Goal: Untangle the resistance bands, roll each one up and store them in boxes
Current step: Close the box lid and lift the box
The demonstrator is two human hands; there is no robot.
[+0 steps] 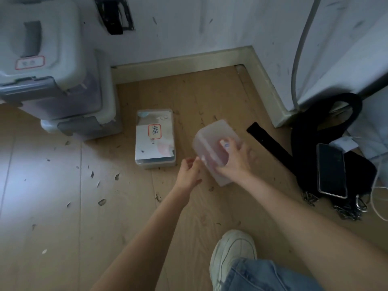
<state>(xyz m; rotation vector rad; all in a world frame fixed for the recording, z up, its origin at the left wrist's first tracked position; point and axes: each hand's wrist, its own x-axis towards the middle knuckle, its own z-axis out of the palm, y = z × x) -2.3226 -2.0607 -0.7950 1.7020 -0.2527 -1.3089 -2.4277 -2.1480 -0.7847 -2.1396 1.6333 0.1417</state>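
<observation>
A home room corner: wood-plank floor (63, 196), white skirting board (189, 61), stacked plastic storage bins (52, 80).

The scene is dim and bluish. A pale glare patch lies on the light wooden plank floor (52, 175) at left. The translucent plastic box (214, 143) and both hands are motion-blurred. Wide-angle distortion bends the cream skirting board (189, 61) and the corners darken.
</observation>
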